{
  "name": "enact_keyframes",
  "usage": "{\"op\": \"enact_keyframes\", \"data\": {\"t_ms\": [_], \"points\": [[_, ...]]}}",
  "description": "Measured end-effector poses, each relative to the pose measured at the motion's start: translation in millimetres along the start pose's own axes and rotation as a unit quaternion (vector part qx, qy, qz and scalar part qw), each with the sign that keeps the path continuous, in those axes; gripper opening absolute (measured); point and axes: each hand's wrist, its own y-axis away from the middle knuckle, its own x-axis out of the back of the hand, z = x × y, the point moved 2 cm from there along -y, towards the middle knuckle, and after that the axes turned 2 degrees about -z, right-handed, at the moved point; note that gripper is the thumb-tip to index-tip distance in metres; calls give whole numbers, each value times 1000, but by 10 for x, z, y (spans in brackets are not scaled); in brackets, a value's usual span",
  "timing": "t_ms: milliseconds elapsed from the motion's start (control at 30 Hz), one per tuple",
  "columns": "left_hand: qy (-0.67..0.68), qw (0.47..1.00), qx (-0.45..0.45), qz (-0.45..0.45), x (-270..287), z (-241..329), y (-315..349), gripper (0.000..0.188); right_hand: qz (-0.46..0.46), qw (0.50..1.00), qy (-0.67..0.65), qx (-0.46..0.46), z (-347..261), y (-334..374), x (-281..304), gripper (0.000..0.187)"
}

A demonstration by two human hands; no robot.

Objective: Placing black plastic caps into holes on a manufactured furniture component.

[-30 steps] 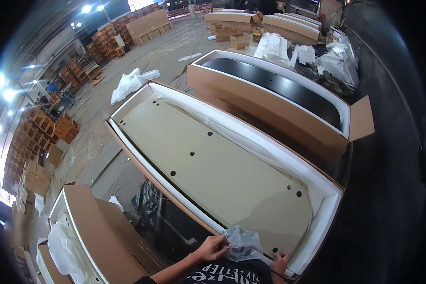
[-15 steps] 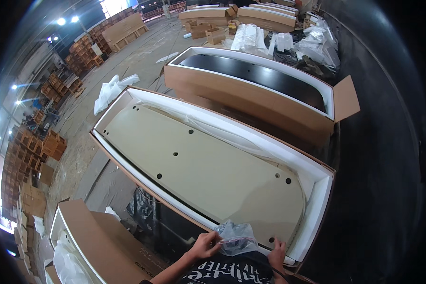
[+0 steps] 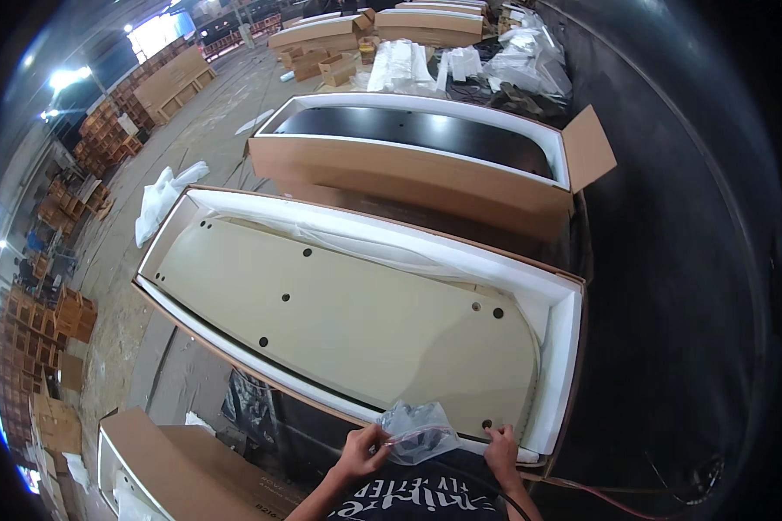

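The small clear plastic bag (image 3: 417,431) of dark fittings, pinched in the left hand (image 3: 362,450) at the near edge of the open carton (image 3: 573,347) while the right hand (image 3: 500,445) rests loosely on that edge, looks light, limp and slippery, best gripped by its top.

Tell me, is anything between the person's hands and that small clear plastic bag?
Nothing visible. The left hand already pinches the clear plastic bag at its near edge. The right hand rests just beside it on the white foam edge of the open carton, over the beige panel.
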Motion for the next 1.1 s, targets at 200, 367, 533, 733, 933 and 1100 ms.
{"op": "enact_keyframes", "data": {"t_ms": [200, 367, 533, 733, 933, 1100], "points": [[5, 1000, -2, 9, -10, -41, 1, 13, 19, 1000, 10, 0, -12, 9, -8, 44], [-6, 1000, 4, 6, -9, -71, 6, 14, 6, 999, 31, 10, -45, -3, 9, 39], [6, 1000, 1, 13, -11, -58, 0, 15, 18, 997, 46, 53, -69, -4, 21, 28], [-2, 1000, 15, 13, -18, -59, 1, 15, 36, 996, 52, 64, -30, -79, -33, 19], [10, 1000, -3, 20, -43, -118, 4, 16, 67, 994, 48, 69, 16, -203, -30, 12], [7, 1000, -21, 16, -40, -142, -4, 16, 39, 994, 72, 67, 14, -281, 34, 11]]}}
